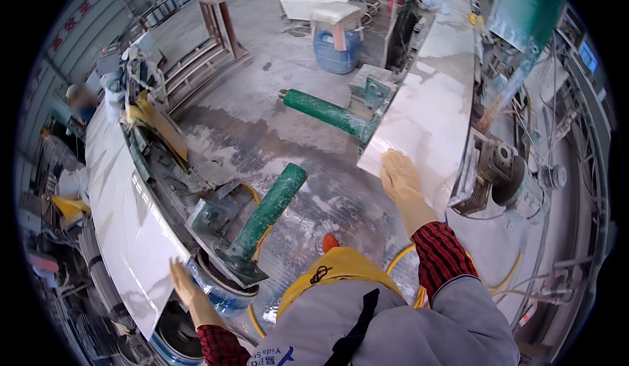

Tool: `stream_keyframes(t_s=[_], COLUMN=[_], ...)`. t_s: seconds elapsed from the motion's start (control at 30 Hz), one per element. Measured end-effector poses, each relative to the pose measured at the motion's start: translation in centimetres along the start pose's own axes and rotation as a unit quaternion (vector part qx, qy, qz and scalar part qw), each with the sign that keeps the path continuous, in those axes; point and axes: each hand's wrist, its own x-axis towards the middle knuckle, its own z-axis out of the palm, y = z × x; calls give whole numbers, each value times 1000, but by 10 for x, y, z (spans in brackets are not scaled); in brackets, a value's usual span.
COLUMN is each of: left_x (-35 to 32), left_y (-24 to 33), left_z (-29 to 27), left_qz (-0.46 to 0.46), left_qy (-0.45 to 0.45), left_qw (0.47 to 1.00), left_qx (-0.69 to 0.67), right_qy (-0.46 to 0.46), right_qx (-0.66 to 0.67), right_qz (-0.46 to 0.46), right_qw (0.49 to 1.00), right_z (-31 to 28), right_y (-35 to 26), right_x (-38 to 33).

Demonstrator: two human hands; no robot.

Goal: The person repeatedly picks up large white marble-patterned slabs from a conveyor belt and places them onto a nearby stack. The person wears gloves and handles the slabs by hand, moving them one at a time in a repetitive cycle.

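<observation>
Both my hands wear cream rubber gloves. My right hand [401, 177] lies over the near left edge of a long white stone slab [432, 114] with grey-beige veining. Its fingers are stretched out along the top. My left hand [187, 286] is at the near right edge of a second white slab [128, 225], fingers extended. Whether it presses on that edge or is just beside it I cannot tell. Neither hand is wrapped round anything.
Two green cylindrical arms, a near one [272, 202] and a far one [324, 112], jut into the aisle between the slabs. A blue drum [337, 50] stands farther off. A yellow hose [401, 256] runs over the wet floor. A motor [517, 179] sits right of the right slab.
</observation>
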Motion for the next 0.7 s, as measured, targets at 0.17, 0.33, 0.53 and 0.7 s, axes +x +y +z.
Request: stream_keyframes(t_s=[0.17, 0.33, 0.53, 0.7], left_x=[-14, -10, -13, -15], left_y=[-39, -99, -119, -118], left_z=[-67, -64, -65, -66], left_qz=[83, 136, 319, 277], left_qy=[52, 47, 77, 21], left_qw=[986, 869, 784, 801], left_qx=[134, 473, 528, 530], right_qy=[40, 37, -32, -139], right_qx=[-24, -9, -42, -153], right_qz=[-38, -40, 71, 286], right_qw=[998, 999, 996, 936], right_z=[54, 48, -48, -148], right_y=[-17, -6, 42, 103], right_x=[37, 25, -63, -188])
